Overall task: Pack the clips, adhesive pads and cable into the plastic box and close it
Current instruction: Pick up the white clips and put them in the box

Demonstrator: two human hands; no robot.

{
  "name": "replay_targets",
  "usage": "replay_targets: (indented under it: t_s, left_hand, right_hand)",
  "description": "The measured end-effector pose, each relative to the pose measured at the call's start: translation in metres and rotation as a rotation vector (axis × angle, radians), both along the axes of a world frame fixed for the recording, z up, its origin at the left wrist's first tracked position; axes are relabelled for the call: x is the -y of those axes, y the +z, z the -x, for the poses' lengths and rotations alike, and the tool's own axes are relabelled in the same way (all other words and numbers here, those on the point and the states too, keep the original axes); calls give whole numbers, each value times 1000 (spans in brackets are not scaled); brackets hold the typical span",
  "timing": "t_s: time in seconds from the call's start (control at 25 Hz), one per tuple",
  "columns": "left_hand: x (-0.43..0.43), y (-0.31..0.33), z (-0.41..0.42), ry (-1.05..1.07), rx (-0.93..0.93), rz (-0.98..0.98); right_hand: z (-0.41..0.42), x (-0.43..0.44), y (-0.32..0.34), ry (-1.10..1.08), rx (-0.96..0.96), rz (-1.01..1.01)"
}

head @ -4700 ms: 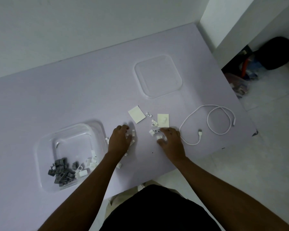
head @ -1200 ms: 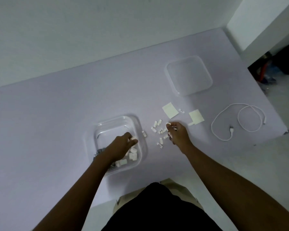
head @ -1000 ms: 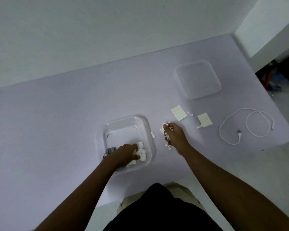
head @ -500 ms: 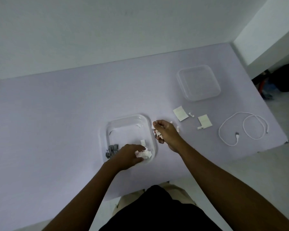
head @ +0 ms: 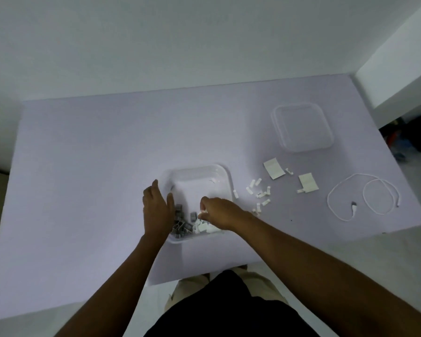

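The plastic box (head: 199, 167) is touched at its nine-o'clock wall by the left hand (head: 157, 210), fingers straight. Over it the right hand (head: 216, 212) is curled, seemingly pinching white clips (head: 200, 211) — grey clips (head: 180, 226) are heaped inside. Loose clips (head: 258, 194) are found at two o'clock, nearer the right hand; adhesive pads (head: 274, 168), cable (head: 365, 199) and lid (head: 301, 127) beyond.

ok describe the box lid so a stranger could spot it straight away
On the lavender table, go to the far right corner. The lid lies flat there, beyond the two adhesive pads. Unlike the plastic box, it is shallow and empty.
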State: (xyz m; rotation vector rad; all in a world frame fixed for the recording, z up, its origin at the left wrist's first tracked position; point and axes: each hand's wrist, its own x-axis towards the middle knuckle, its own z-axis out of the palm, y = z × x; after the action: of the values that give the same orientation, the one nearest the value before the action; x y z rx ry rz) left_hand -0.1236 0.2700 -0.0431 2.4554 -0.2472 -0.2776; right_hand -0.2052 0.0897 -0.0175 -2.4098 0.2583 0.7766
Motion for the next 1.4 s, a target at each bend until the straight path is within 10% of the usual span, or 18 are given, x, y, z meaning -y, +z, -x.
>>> replay_targets:
  t_s: [0.52, 0.8, 1.08, 1.4]
  left_hand:
    - [3, -7, 10, 17, 48, -220]
    - [66, 24, 14, -1, 208, -71]
    - [170, 36, 38, -322, 72, 202]
    - [245, -3, 67, -511, -60, -326]
  right_hand:
    - [21, -1, -8, 155, 104, 155]
    - [43, 63, 19, -379, 460, -47]
    - [84, 190, -21, -674, 317, 138]
    - [64, 250, -48, -487, 138, 132]
